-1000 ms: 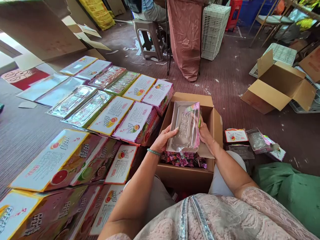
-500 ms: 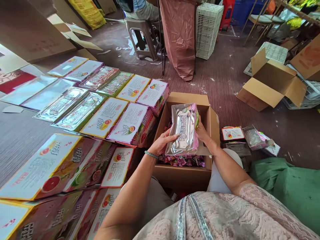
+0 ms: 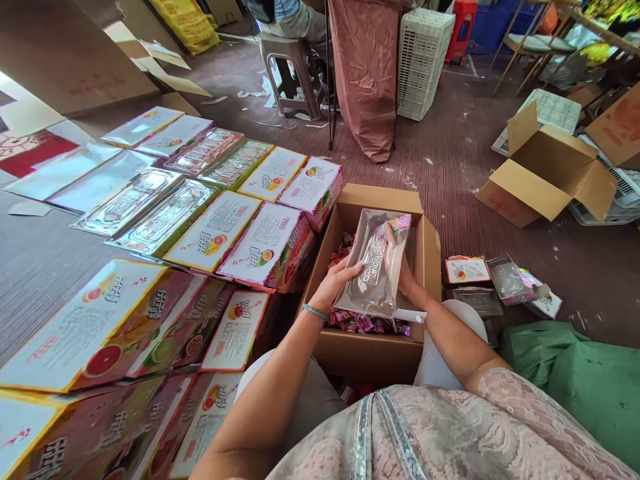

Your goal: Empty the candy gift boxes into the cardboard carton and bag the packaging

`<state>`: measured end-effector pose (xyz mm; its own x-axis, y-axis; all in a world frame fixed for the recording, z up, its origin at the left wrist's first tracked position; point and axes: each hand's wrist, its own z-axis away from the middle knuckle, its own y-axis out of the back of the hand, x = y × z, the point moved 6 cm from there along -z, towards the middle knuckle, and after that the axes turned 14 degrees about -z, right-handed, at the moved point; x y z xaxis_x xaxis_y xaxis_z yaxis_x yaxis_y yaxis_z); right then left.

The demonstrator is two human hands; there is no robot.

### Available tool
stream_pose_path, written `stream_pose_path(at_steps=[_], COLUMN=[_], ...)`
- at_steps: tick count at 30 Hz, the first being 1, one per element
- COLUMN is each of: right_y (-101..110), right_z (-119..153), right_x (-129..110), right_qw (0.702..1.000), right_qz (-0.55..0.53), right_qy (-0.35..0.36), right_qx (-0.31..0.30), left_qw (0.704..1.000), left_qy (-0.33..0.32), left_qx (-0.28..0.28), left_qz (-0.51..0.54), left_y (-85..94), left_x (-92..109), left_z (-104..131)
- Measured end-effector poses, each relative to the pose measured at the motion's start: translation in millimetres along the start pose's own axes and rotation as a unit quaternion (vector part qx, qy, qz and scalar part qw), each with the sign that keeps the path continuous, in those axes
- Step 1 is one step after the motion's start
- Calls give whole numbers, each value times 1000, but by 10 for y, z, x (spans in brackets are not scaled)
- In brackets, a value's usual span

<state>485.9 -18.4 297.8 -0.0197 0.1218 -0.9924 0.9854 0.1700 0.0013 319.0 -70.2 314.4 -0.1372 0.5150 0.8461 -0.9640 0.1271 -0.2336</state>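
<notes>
A display box with a clear plastic front and raised lettering (image 3: 371, 270) is held tilted over an open brown carton (image 3: 370, 350). My left hand (image 3: 335, 283) grips its left side, thumb lying on the clear face. On the other side, my right hand (image 3: 397, 257) is closed around the right part, its fingers bent toward the clear face near the pink end; part of the hand is hidden by the box wall. A white flap sticks out at the lower right of the box. Below, small wrapped sweets (image 3: 363, 323) in pink, purple and red lie in the carton.
Rows of printed fruit boxes (image 3: 215, 230) stand to the left, stacked near my knees. Several small boxes (image 3: 467, 270) lie to the right, beside green cloth (image 3: 565, 373). An open carton (image 3: 545, 170) and white crates lie farther right. Ahead, a person sits on a stool (image 3: 290, 67).
My right hand has shifted from the box's upper right edge onto its clear face. The box has turned slightly clockwise, and its pink and green contents show less. The whole view has shifted slightly.
</notes>
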Motion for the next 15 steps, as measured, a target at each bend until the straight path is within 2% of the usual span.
stream_pose_path(at_steps=[2,6,9,11,14,15], right_y=[15,54,294,490,656,692], right_z=[-9,-12,-26,-20,23,36], right_x=[12,23,-1,34,198,219], right_qw=[999,992,976,959,930,930], right_qz=[23,112,207,265,319,313], right_qy=[-18,-50,-55,-87,-180,-190], right_qx=[15,-15,36,56,-22,-38], left_qw=[999,992,978,969,960,957], left_qy=[-15,-50,-102,-139,-191,-203], left_qx=[38,114,181,203,205,203], left_qz=[10,1,-5,-12,-25,-26], left_y=[73,312,554,688,806,821], left_x=[8,135,297,385,470,486], left_z=[-25,-68,-58,-33,4,7])
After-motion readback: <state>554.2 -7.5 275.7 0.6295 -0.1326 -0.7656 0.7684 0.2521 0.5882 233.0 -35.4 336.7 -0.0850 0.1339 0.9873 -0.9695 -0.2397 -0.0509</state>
